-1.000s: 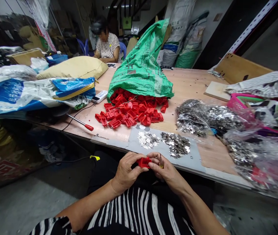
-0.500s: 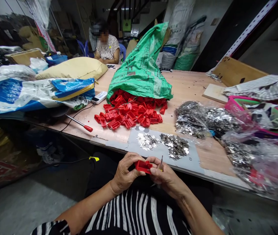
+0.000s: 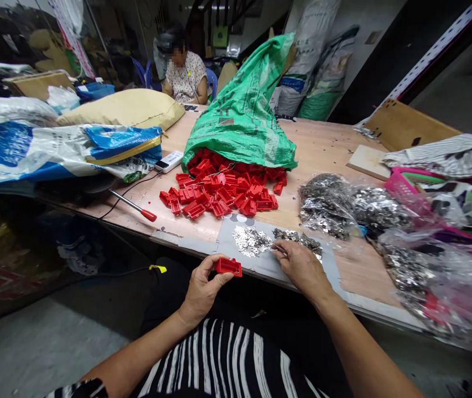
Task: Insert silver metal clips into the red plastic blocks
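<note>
Two bare hands have parted since the earlier frames, when they worked together over the red part just above the person's striped top (image 3: 227, 359). The left hand (image 3: 201, 292) now holds the red plastic housing (image 3: 228, 267) alone, fingers and thumb closed on it, just in front of the table's near edge. The right hand (image 3: 304, 271) has moved forward over the grey mat (image 3: 260, 265), its fingers pinched on a thin metal sliver (image 3: 279, 250), too small to tell whether it is a pick or a part. The sliver's tip sits at the darker heap of silver metal stampings (image 3: 297, 239), partly hidden behind the hand. A paler heap of silver stampings (image 3: 250, 241) lies just beside it on the mat.

Farther on, a loose pile of red housings (image 3: 219, 193) spills from the mouth of a green woven sack (image 3: 239, 116) onto the bare wood. Left of the pile lies a red-handled metal rod (image 3: 131, 205), with a white power bank (image 3: 168, 161) beyond it. To the right sit clear plastic bags of silver stampings (image 3: 327, 207). At the far end of the table, a seated co-worker (image 3: 183, 74) in a patterned top works apart from these hands.
</note>
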`<state>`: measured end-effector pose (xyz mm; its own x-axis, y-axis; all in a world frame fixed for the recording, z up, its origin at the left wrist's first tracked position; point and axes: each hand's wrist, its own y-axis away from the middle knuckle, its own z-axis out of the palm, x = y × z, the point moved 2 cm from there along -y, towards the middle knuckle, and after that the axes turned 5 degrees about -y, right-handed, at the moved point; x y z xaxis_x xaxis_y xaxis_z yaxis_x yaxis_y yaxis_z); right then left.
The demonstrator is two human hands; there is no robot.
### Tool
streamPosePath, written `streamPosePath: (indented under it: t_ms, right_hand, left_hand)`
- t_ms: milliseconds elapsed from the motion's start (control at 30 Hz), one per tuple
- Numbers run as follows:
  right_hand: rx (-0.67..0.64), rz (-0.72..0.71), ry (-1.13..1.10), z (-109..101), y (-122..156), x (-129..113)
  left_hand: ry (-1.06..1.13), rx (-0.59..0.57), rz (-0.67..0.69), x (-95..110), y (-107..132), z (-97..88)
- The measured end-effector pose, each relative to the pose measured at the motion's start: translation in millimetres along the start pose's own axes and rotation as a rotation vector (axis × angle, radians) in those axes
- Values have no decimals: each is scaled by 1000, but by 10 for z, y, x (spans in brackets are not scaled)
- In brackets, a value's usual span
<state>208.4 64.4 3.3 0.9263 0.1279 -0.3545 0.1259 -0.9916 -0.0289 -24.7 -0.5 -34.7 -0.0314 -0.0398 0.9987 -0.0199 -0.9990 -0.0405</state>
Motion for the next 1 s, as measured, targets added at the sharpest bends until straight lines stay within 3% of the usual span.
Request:
streamPosePath:
  t_ms: [367,600,667,767,900,1000]
  right_hand:
    - [-45,-68,66,120,-104,-97]
    - [10,-59,-28,106,-57,-119]
    - [21,-33,-148,96,-26,-122]
    - [-14,-15,-503,89,49,-176]
    - [-191,-8,-986,115,199,-351]
    - [-290,43,-1123,157,292,-444]
  left_hand:
    - [-20,-11,-3,-14,1,18]
    - [-55,-26,42,33,0,47]
    - [-62,-42,66,69,-7,61]
    - [-122,-52,110,130,-21,78]
    - [-264,-43,225,209,-37,94]
    - [-302,-68,288,239,-37,119]
